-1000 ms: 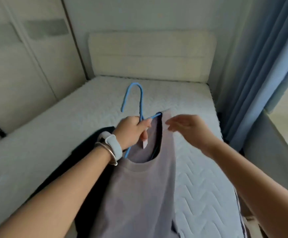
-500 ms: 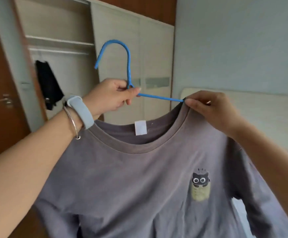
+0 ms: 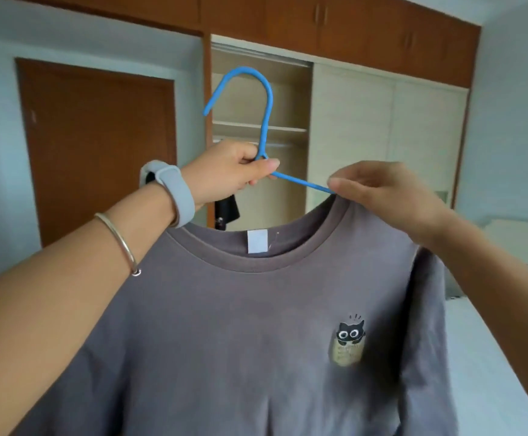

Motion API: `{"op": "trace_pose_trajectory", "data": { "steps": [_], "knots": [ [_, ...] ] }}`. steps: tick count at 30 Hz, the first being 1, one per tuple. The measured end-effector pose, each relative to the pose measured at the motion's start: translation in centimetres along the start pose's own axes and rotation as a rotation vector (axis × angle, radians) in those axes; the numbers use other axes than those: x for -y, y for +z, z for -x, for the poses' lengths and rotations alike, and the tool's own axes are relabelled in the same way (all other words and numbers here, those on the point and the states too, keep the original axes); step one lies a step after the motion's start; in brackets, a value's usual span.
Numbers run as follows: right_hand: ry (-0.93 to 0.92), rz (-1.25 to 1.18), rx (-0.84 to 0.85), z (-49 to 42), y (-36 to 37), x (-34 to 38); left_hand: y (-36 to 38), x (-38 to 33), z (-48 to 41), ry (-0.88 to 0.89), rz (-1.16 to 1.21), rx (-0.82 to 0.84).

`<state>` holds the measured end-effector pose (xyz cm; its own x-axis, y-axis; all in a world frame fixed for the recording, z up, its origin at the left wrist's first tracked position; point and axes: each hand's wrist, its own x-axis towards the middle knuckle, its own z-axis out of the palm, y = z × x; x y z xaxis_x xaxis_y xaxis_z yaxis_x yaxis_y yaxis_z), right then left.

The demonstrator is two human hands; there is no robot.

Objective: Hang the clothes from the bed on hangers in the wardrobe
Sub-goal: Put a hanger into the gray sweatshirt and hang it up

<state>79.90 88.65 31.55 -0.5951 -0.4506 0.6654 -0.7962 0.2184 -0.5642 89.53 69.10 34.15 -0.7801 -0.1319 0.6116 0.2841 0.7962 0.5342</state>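
The bed shows only at the lower right, a pale quilted mattress running toward the cream headboard against the wall. No clothing lies on the strip of mattress that shows; the rest is hidden. Across the room the wardrobe stands open, its shelf looking bare, with a dark garment hanging lower down inside.

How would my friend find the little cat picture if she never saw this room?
Find the grey shirt held up before the wardrobe. The cat sits on its chest, below the right hand. It is black with big round eyes, unlike the plain white tag at the collar.
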Motion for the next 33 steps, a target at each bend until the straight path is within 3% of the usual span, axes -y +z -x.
{"op": "trace_pose_trajectory", "data": {
  "steps": [6, 10, 15, 17, 25, 29, 33],
  "knots": [
    [-0.208, 0.13, 0.214, -6.9, 12.0, 0.0, -1.4, 8.4, -3.5, 0.017, -0.141, -0.026],
    [-0.207, 0.082, 0.2, -11.7, 18.5, -2.9, -2.2, 15.2, -5.0, -0.034, -0.124, -0.039],
    [-0.155, 0.007, 0.172, -18.4, 25.4, -8.4, -5.0, 27.0, -6.1, -0.141, -0.472, 0.081],
    [-0.163, -0.012, 0.179, -21.7, 28.1, -9.9, -5.7, 31.6, -7.4, -0.167, -0.538, 0.056],
    [-0.185, -0.01, 0.203, -32.8, 39.1, -14.9, -8.1, 46.7, -13.5, -0.311, -0.538, -0.036],
    [-0.149, 0.021, 0.158, -37.8, 44.8, -17.5, -8.7, 54.2, -17.5, -0.241, -0.533, -0.123],
    [-0.092, 0.055, 0.078, -41.6, 50.1, -19.9, -7.7, 61.9, -22.1, 0.062, -0.655, -0.151]
  ]
}}
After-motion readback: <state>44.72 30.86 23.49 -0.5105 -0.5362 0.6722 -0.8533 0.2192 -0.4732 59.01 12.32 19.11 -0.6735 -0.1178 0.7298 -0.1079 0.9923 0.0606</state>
